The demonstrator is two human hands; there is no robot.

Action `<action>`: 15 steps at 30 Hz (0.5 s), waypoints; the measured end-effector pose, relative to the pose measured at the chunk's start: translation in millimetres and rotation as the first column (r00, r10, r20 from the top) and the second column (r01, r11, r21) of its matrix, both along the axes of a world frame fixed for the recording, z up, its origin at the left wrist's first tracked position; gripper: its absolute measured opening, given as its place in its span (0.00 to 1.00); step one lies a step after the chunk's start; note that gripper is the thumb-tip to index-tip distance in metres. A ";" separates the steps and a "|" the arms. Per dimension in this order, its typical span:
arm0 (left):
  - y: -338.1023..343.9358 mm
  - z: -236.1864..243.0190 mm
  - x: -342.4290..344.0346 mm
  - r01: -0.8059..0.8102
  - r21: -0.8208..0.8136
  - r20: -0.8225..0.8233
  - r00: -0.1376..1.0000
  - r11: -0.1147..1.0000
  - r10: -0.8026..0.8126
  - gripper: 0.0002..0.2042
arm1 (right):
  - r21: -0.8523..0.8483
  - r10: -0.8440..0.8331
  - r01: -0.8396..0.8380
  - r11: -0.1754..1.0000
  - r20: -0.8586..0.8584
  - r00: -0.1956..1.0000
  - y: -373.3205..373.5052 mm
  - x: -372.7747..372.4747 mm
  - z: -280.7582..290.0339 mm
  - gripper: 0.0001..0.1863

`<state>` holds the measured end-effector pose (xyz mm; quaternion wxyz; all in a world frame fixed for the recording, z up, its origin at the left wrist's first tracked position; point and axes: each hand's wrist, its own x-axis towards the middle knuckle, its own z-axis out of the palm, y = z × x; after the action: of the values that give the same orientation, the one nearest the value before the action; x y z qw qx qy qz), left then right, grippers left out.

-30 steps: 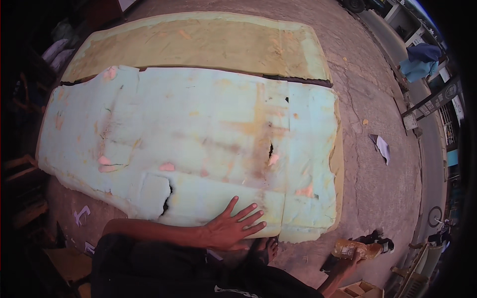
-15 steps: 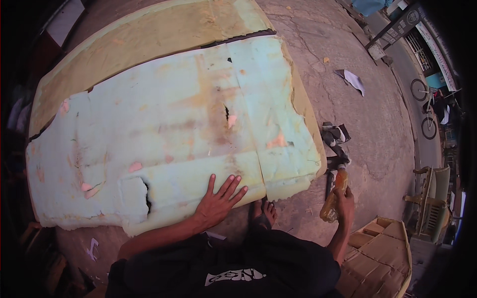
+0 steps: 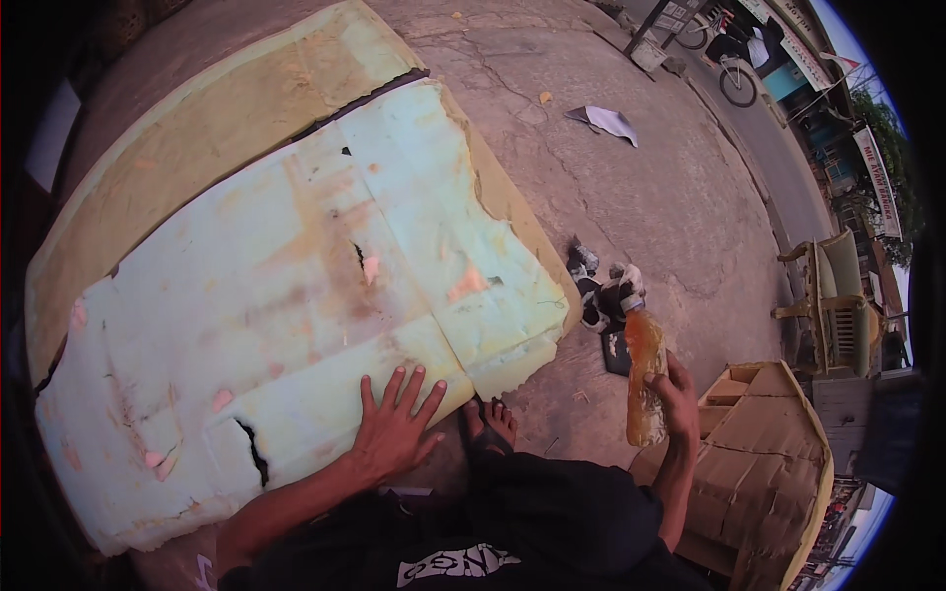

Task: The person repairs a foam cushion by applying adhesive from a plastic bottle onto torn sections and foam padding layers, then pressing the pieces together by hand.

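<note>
A worn, pale blue-green foam sheet (image 3: 266, 266) lies over a larger tan foam slab (image 3: 207, 148). It has ragged edges, brown stains, pink patches and several tears. My left hand (image 3: 392, 428) rests flat on the sheet's near edge, its fingers spread. Away from the foam, at the right, my right hand (image 3: 677, 399) grips a plastic bottle (image 3: 645, 379) stained amber and orange. The bottle stands roughly upright with its neck at the top; how much it contains is hard to make out.
Crumpled black and white scraps (image 3: 611, 295) lie on the concrete beside the foam. Farther off is a torn grey-white piece (image 3: 606, 123). A brown cardboard-covered frame (image 3: 759, 463) stands at my right, with a wooden chair (image 3: 833, 305) beyond it. My foot (image 3: 490, 426) is by the foam's near edge.
My view has turned to the right, so the foam appears farther left. The bottle has come from a slant to nearly upright in my right hand. My left hand still lies on the sheet.
</note>
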<state>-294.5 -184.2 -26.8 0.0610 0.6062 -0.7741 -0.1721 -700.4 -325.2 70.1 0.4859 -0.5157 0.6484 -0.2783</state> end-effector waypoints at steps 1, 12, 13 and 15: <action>-14.1 11.9 4.0 0.028 0.054 -0.221 0.975 0.998 -0.016 0.39 | 0.023 0.066 -0.066 0.998 -0.010 0.998 3.7 4.3 9.5 0.35; -239.5 3.8 -178.5 0.344 -0.053 -0.709 0.648 0.937 -0.278 0.16 | 0.002 0.091 -0.094 0.996 0.192 0.977 63.5 -24.8 49.2 0.41; -233.1 -5.8 -192.7 0.242 -0.006 -0.675 0.715 0.970 -0.183 0.13 | -0.043 0.083 -0.077 0.996 0.166 0.983 65.4 -36.8 62.0 0.41; -212.2 -14.0 -212.8 0.311 -0.057 -0.471 0.830 0.949 -0.300 0.10 | -0.199 -0.159 0.193 0.961 0.176 0.972 67.9 -51.7 85.1 0.42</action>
<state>-507.3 -396.3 -40.9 0.2131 0.4147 -0.8204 -0.3310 -752.1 -257.3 155.2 0.4504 -0.4817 0.6173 -0.4290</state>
